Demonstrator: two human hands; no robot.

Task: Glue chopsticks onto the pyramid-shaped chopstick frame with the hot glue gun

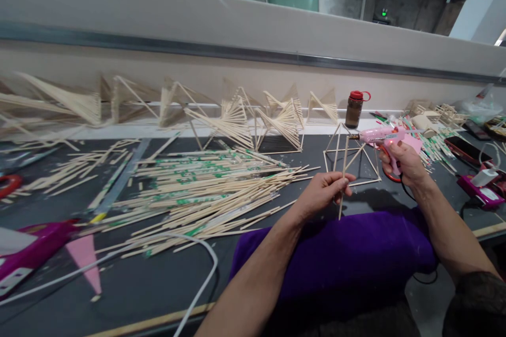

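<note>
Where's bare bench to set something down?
Best: dark tabletop between pink triangle and curving white cable. Smaller patch: between right forearm and magenta box. Crowded: centre stick pile; stick models behind it.

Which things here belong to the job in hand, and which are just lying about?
In the job:
stick in left hand
pink glue gun in right hand
probably loose sticks and open stick frame

Apparently just lying about:
red-capped bottle
phone
pink triangular piece
</note>
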